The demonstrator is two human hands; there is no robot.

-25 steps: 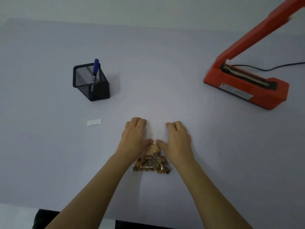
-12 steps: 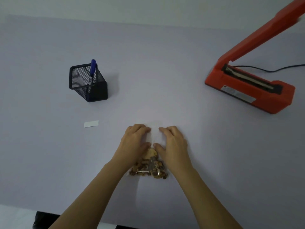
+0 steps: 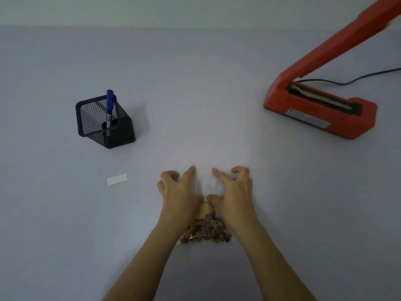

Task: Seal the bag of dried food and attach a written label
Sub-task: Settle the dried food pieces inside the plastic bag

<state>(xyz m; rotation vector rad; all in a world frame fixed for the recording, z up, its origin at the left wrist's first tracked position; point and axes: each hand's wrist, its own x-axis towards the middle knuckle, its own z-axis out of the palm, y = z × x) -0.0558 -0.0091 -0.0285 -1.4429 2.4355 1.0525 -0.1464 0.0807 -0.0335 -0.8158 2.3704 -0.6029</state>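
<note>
From the head camera, we see a pale table (image 3: 195, 83) with both bare forearms reaching in from the bottom edge. The clear bag of dried food (image 3: 206, 232) lies flat on the table near the lower middle, its brown contents bunched at the near end and its empty, nearly invisible upper part stretching away from us between the hands. The left hand (image 3: 179, 192) rests on the bag's left side, its index finger extended forward and the other fingers curled, the thumb lying toward the middle. The right hand (image 3: 233, 192) mirrors it on the bag's right side, index finger pointing forward, the rest curled. The two thumbs nearly meet just above the food, and the index fingers are a little apart with the clear plastic between them. Both hands press down on the plastic with loosely spread fingers rather than closing around it. To the left of the hands, well apart from them, a small white label (image 3: 117, 179) lies flat on the table. Farther back on the left stands a black mesh pen holder (image 3: 104, 122) with a blue marker (image 3: 109, 105) upright in it. On the right side sits an orange heat sealer (image 3: 321, 109) with its arm raised, a dark cable (image 3: 347, 80) trailing from behind it.
</note>
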